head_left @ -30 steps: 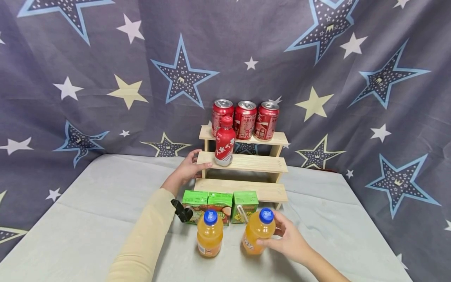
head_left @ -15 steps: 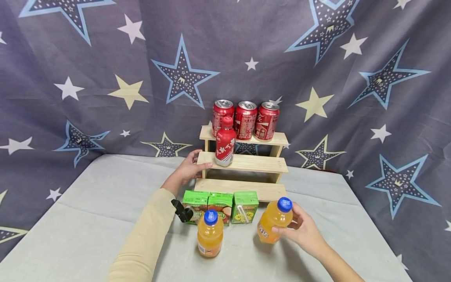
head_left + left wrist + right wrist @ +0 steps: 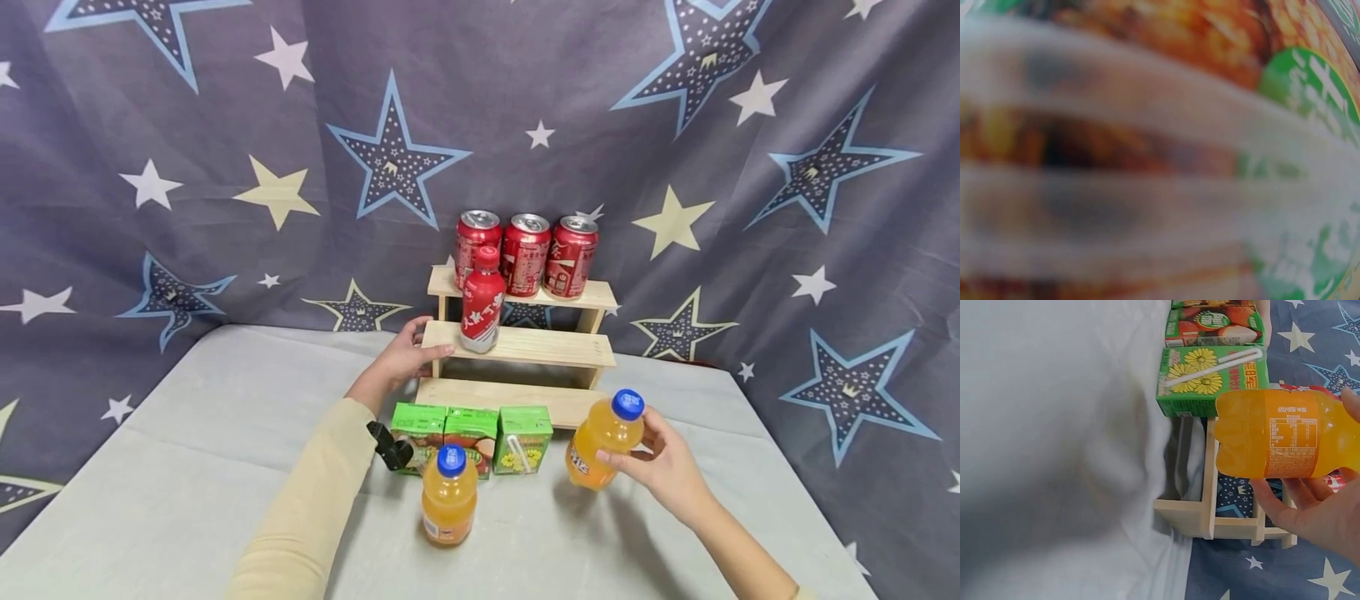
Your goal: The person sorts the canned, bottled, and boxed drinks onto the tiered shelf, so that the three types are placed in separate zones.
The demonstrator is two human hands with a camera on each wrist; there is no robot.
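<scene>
My right hand [image 3: 662,465] grips an orange soda bottle [image 3: 604,440] with a blue cap, tilted and lifted above the table, at the right front of a three-step wooden rack [image 3: 525,343]. The same soda bottle [image 3: 1272,434] appears close up in the right wrist view. At the rack's left side, my left hand [image 3: 403,358] holds the end of the middle step, thumb on top. A red bottle [image 3: 482,304] stands on that step beside the thumb. On the table before the rack a second orange soda bottle [image 3: 448,500] stands upright.
Three red cans, one of them a can [image 3: 572,258], stand on the top step. Three green drink cartons, including a carton [image 3: 522,442] with a straw, line the rack's front. A carton's printed side [image 3: 1210,37] fills the left wrist view, blurred. A starry cloth [image 3: 225,167] hangs behind.
My right hand has lifted the orange soda bottle off the table and carried it right and toward the rack. My left hand keeps its place on the rack.
</scene>
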